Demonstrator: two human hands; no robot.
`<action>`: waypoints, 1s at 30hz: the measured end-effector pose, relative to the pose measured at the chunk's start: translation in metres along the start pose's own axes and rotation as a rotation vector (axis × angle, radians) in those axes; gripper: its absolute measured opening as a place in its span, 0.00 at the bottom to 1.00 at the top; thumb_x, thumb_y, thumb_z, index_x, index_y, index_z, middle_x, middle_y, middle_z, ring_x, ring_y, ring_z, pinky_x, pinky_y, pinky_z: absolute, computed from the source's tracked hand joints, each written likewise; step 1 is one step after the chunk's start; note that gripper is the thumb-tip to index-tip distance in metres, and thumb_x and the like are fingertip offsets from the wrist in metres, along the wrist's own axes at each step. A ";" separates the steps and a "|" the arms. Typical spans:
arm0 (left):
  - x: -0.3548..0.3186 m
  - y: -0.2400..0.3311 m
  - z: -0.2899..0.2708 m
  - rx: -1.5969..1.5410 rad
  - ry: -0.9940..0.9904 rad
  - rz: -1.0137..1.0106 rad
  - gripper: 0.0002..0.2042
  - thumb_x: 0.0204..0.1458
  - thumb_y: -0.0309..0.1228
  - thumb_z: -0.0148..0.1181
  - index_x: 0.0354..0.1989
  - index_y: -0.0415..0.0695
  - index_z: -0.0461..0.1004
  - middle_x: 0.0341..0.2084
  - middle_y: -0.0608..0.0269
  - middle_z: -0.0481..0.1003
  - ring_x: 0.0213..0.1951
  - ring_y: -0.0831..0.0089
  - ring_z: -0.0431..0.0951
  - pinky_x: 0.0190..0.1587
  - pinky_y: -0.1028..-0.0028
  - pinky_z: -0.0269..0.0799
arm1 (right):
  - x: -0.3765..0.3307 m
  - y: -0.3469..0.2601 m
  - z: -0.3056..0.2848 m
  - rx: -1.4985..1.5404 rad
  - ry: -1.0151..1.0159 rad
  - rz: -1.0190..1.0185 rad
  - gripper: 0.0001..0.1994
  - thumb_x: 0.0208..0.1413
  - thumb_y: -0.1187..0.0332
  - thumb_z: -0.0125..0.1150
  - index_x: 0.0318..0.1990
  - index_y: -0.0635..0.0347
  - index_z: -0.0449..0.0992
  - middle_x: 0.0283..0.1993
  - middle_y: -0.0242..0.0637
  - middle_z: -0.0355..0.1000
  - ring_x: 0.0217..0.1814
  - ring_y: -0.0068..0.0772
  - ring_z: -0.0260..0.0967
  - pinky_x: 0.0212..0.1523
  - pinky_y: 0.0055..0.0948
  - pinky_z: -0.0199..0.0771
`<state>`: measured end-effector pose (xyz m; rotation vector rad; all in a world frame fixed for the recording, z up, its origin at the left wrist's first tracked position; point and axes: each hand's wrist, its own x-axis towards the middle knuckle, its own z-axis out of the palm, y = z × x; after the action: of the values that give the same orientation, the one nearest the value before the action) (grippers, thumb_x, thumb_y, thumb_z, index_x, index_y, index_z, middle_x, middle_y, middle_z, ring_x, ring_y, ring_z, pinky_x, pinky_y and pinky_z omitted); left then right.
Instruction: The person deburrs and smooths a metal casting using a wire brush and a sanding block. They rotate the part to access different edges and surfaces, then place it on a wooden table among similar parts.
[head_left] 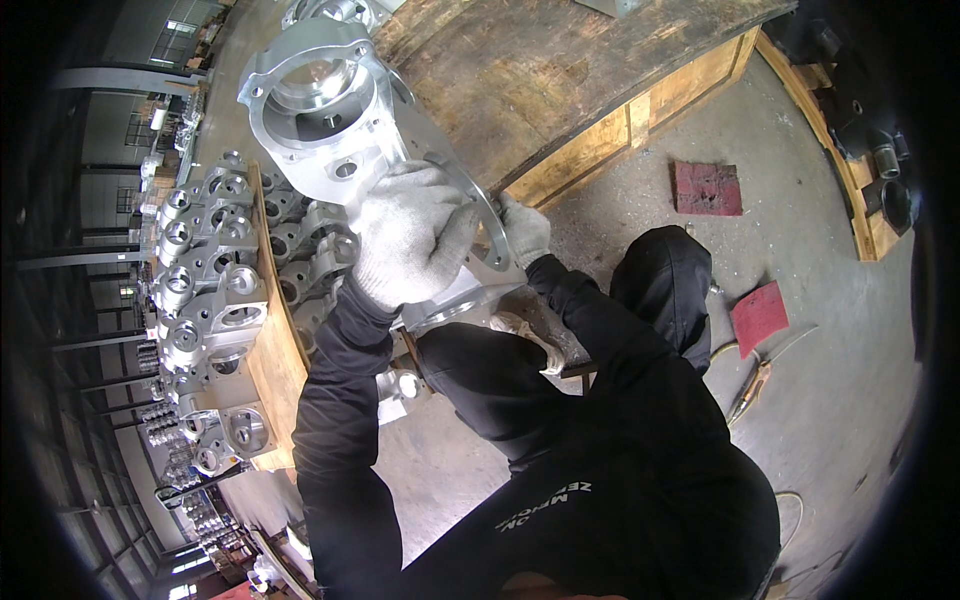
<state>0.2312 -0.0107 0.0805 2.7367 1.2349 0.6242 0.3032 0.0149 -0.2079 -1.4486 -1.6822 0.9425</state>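
Note:
A large silvery metal casting (365, 125), with a wide round bore at its far end and a flat flange nearer me, lies tilted at the edge of the wooden bench. My left hand (415, 235), in a pale knitted glove, is closed against the casting's near side; its curled fingers hide what they hold. On the right, my gloved right hand (525, 232) grips the outer rim of the flange, with the fingertips partly hidden behind it. My knees are bent below the casting.
A worn wooden bench (520, 75) stands ahead. At left, several similar castings (215, 270) crowd behind a wooden board (275, 350). Two red pads (708, 188) and a hand tool with a hose (750, 393) lie on the right floor. A wooden pallet (815, 105) carries dark parts.

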 end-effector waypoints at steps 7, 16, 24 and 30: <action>-0.003 -0.004 0.000 0.003 -0.035 -0.037 0.02 0.45 0.23 0.63 0.23 0.41 0.80 0.19 0.56 0.75 0.27 0.54 0.78 0.40 0.60 0.74 | 0.002 0.001 -0.004 -0.041 -0.085 -0.002 0.15 0.62 0.51 0.58 0.48 0.48 0.78 0.34 0.46 0.81 0.39 0.55 0.81 0.38 0.52 0.77; -0.004 -0.003 0.004 0.010 0.078 -0.017 0.05 0.48 0.26 0.64 0.21 0.42 0.80 0.17 0.55 0.74 0.25 0.53 0.77 0.35 0.60 0.73 | -0.023 -0.006 -0.025 -0.016 -0.106 -0.021 0.16 0.59 0.50 0.61 0.42 0.51 0.76 0.33 0.47 0.80 0.39 0.57 0.80 0.38 0.53 0.76; -0.008 -0.006 0.008 0.086 0.090 -0.023 0.11 0.49 0.30 0.64 0.16 0.43 0.77 0.17 0.54 0.73 0.24 0.53 0.77 0.32 0.58 0.72 | -0.068 -0.003 -0.039 0.042 -0.029 -0.040 0.20 0.53 0.48 0.68 0.43 0.52 0.77 0.33 0.49 0.80 0.39 0.58 0.80 0.39 0.54 0.77; -0.012 -0.006 0.007 0.150 -0.067 -0.125 0.07 0.51 0.28 0.60 0.23 0.41 0.80 0.23 0.52 0.76 0.32 0.50 0.78 0.44 0.58 0.72 | -0.097 -0.011 -0.054 -0.050 0.040 -0.051 0.17 0.61 0.48 0.63 0.41 0.52 0.79 0.27 0.48 0.78 0.33 0.58 0.79 0.34 0.54 0.77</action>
<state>0.2226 -0.0147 0.0684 2.7442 1.4794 0.4405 0.3570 -0.0783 -0.1780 -1.4410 -1.7161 0.8448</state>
